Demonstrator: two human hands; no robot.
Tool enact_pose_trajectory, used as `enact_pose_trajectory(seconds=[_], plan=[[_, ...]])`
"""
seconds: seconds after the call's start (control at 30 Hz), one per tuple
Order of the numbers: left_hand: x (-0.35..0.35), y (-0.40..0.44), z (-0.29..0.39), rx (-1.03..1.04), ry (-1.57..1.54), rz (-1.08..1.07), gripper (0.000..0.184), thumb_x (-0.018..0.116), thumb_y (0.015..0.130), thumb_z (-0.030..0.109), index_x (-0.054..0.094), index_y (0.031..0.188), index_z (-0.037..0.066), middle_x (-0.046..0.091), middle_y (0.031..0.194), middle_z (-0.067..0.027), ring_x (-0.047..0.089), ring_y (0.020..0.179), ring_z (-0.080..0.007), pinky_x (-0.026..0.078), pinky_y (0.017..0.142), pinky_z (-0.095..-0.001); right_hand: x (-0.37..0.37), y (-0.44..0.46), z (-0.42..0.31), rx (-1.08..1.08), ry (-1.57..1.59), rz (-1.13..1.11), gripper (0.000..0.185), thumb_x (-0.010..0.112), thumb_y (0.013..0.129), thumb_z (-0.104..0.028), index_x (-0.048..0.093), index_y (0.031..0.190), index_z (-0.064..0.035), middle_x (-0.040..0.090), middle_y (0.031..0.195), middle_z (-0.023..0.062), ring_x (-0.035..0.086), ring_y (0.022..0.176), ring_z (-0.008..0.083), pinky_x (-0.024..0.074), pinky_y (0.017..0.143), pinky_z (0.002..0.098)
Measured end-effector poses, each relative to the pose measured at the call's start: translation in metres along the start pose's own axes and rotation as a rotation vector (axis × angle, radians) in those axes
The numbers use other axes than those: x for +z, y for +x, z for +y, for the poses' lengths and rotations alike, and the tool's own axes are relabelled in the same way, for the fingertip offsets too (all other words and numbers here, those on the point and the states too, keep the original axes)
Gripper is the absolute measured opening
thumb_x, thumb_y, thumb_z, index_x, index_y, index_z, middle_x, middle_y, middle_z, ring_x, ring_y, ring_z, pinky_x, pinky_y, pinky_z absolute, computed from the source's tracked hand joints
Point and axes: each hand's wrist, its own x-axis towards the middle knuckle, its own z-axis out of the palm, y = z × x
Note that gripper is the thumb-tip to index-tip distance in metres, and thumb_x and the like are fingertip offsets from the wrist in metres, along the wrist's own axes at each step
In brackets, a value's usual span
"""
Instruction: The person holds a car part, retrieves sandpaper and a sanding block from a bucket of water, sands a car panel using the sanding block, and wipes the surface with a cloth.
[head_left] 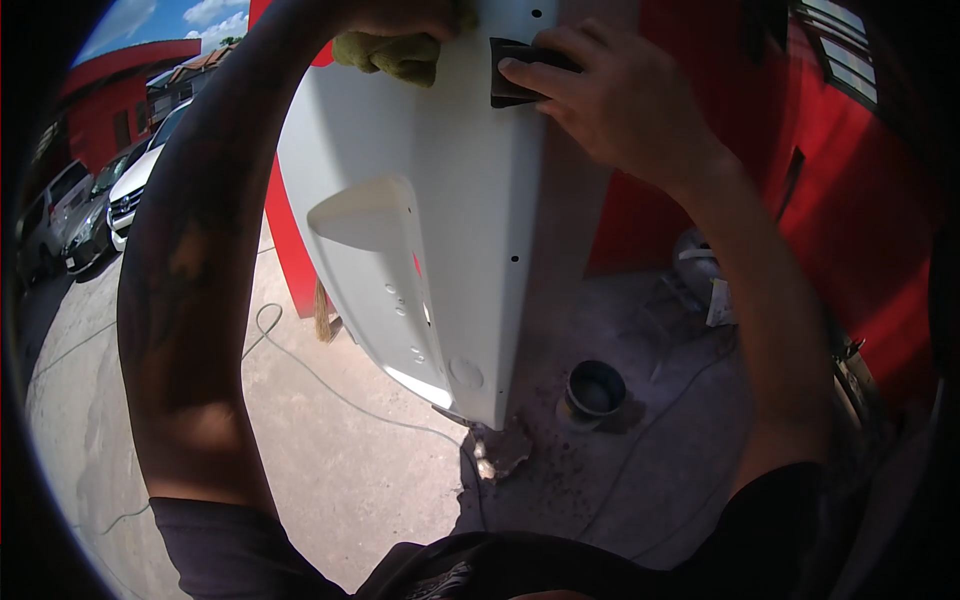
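Note:
A white vehicle body panel (465, 200), with a moulded recess and small holes, stands upright in front of me. At the top of the view my left hand (405, 15) is closed on a folded green cloth (390, 57) against the panel; part of that hand is cut off by the frame edge. My right hand (620, 95) pinches a flat black sanding pad (512, 72) between thumb and fingers, pressed on the panel's upper right edge. Whether the pad carries sandpaper cannot be made out.
A dark bucket (594, 388) stands on the concrete floor below the panel. A cable or hose (370, 402) runs across the ground. The panel's bottom end is by a rough lump (500, 448). Parked cars (125, 195) are at left; a red wall (690, 130) rises at right.

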Motion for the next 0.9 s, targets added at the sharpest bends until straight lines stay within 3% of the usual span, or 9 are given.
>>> enact_pose_trajectory(seconds=[0.13,0.17,0.3,0.43,0.53,0.67,0.77,0.87,0.9], plan=[[-0.004,-0.001,0.007,-0.063,-0.075,-0.059,0.063,0.072,0.082,0.019,0.048,0.14,0.013,0.065,0.117,-0.015,0.063,0.105,-0.0279,0.053,0.095,-0.0457,-0.012,0.022,0.025,0.04,-0.008,0.172,0.028,0.072,0.082,-0.017,0.07,0.109,-0.0119,0.066,0.102,0.0102,0.063,0.099,0.0277,0.053,0.085,0.0392],[-0.006,-0.002,0.007,-0.067,-0.086,-0.067,0.063,0.072,0.082,0.018,0.049,0.14,0.013,0.065,0.117,-0.0149,0.063,0.105,-0.0279,0.053,0.095,-0.0455,-0.013,0.021,0.019,0.018,-0.036,0.192,0.027,0.071,0.083,-0.019,0.07,0.109,-0.0124,0.066,0.1,0.0094,0.063,0.097,0.0276,0.0534,0.083,0.0387],[-0.007,0.0,0.002,0.001,-0.02,-0.025,0.062,0.072,0.082,0.019,0.05,0.139,0.012,0.066,0.116,-0.0147,0.063,0.104,-0.0277,0.053,0.094,-0.0466,-0.017,0.005,0.0,-0.019,0.218,-0.031,0.028,0.072,0.082,-0.019,0.069,0.109,-0.0112,0.065,0.103,0.009,0.062,0.102,0.0292,0.0523,0.087,0.0381],[-0.011,0.001,0.005,-0.008,0.004,-0.031,0.059,0.072,0.082,0.019,0.052,0.136,0.011,0.066,0.115,-0.0149,0.064,0.103,-0.028,0.053,0.093,-0.0461,-0.001,0.021,0.032,0.092,-0.019,0.288,0.028,0.071,0.083,-0.018,0.069,0.109,-0.0081,0.066,0.109,0.0107,0.062,0.102,0.029,0.0541,0.084,0.0395],[-0.012,0.005,0.005,-0.018,-0.044,-0.037,0.057,0.072,0.081,0.02,0.053,0.135,0.011,0.067,0.114,-0.015,0.064,0.103,-0.0284,0.054,0.093,-0.0462,0.014,0.002,0.008,0.062,0.036,0.162,0.047,0.078,0.074,-0.023,0.067,0.119,-0.0239,0.063,0.11,0.0005,0.062,0.099,0.0218,0.0545,0.082,0.0366],[-0.01,0.012,0.002,0.016,0.001,-0.036,0.057,0.073,0.081,0.02,0.054,0.134,0.012,0.067,0.113,-0.0149,0.064,0.103,-0.028,0.055,0.092,-0.0466,0.028,0.011,0.036,0.147,0.164,0.269,0.047,0.078,0.076,-0.023,0.066,0.121,-0.023,0.065,0.107,0.0034,0.063,0.095,0.0236,0.055,0.081,0.038],[-0.01,0.016,0.006,-0.026,0.013,-0.036,0.057,0.072,0.08,0.02,0.054,0.133,0.011,0.067,0.113,-0.0145,0.065,0.102,-0.0273,0.055,0.091,-0.0458,0.02,0.008,0.022,0.338,0.253,0.26,0.027,0.071,0.084,-0.017,0.069,0.11,-0.0076,0.066,0.11,0.0115,0.062,0.105,0.0297,0.0533,0.087,0.0414],[-0.004,0.018,0.006,-0.037,0.004,-0.011,0.057,0.071,0.08,0.02,0.054,0.133,0.011,0.066,0.114,-0.0142,0.065,0.102,-0.027,0.055,0.091,-0.0444,0.042,-0.012,0.018,0.142,0.175,0.263,0.045,0.078,0.078,-0.024,0.066,0.121,-0.02,0.066,0.109,0.0046,0.064,0.096,0.0254,0.0547,0.082,0.0384],[-0.003,0.017,0.007,-0.051,0.001,-0.028,0.057,0.071,0.08,0.019,0.054,0.134,0.011,0.066,0.114,-0.0142,0.065,0.102,-0.027,0.055,0.091,-0.0443,0.045,-0.012,0.023,0.139,0.18,0.28,0.046,0.078,0.078,-0.024,0.065,0.122,-0.0185,0.066,0.11,0.0051,0.064,0.096,0.0255,0.0547,0.082,0.0374]])
